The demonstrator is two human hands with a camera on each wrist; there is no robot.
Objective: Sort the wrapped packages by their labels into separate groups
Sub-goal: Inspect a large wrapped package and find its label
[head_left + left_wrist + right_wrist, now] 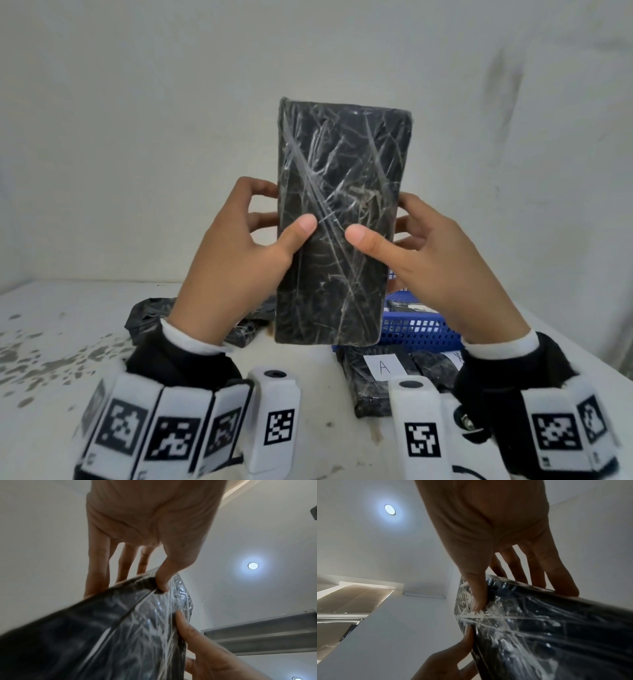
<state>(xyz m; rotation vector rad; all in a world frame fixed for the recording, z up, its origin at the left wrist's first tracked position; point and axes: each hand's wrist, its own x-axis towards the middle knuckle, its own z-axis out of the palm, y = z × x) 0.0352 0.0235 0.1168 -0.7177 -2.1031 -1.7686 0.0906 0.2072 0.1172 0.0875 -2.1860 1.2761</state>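
Both hands, left hand (239,246) and right hand (431,260), grip a black wrapped package (342,222) upright above the table (68,342), no label showing. Probably needs flipping before it joins the A package (376,373) near the right edge.

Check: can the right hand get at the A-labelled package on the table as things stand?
Probably not yet. The right hand and left hand both grip the raised package. The A-labelled package lies uncovered below the right wrist, so the path looks free once that hand lets go.

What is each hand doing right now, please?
Left hand: grips the package, thumb in front.
Right hand: grips the same package.
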